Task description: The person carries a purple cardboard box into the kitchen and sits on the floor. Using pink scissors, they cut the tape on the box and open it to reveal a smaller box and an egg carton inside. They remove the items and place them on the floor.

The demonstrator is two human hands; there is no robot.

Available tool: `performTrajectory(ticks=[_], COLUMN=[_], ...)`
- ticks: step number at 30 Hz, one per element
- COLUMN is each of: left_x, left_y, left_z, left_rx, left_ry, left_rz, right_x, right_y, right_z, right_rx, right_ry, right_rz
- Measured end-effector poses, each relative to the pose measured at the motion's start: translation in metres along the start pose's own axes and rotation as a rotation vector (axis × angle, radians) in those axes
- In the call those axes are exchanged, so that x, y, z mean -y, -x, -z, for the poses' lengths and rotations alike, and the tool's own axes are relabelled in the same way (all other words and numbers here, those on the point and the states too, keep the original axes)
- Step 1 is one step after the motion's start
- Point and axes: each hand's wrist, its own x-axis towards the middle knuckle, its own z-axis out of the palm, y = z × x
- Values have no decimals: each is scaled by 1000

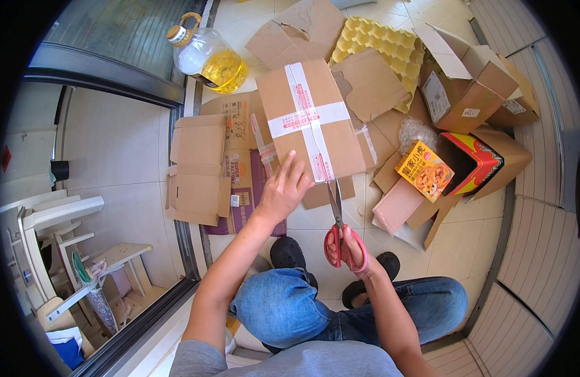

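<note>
A closed cardboard box (280,87) lies in front of me, crossed on top by white packing tape (305,115) with red print. My left hand (287,191) rests its fingertips on the box near its front edge, left of the tape, and does not visibly grip it. My right hand (349,249) has its fingers through the handles of red-handled scissors (337,212). The scissor blades are parted and point away from me. Their tips meet the front edge of the box, at the end of the lengthwise tape strip.
Flattened cardboard (198,169) covers floor to the left, below a large oil bottle (212,61). Behind lies a yellow egg tray (379,40). To the right are an open carton (464,80), bubble wrap (417,134) and a small yellow box (424,169). A sliding-door track (188,249) runs along the left.
</note>
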Motion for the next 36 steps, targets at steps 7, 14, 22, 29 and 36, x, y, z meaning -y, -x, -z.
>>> performTrajectory(ticks=[7,14,22,29,36], left_x=[11,18,19,18,6], left_y=[-26,-39,-37,-31,-34], left_z=[23,27,27,25,26], left_rx=[-55,-119,-121,-105,-45], left_ry=[-1,-17,-38,59,124], left_rz=[117,112,97,134,196], right_x=[61,108,128,131,89], right_y=[10,21,18,-5,-11], right_z=[-2,-14,-9,-4,0], right_rx=[-428,-693,-680,-449,-115], right_ry=[1004,1664,1855,1675,536], right_rz=[95,357,451,400,-135])
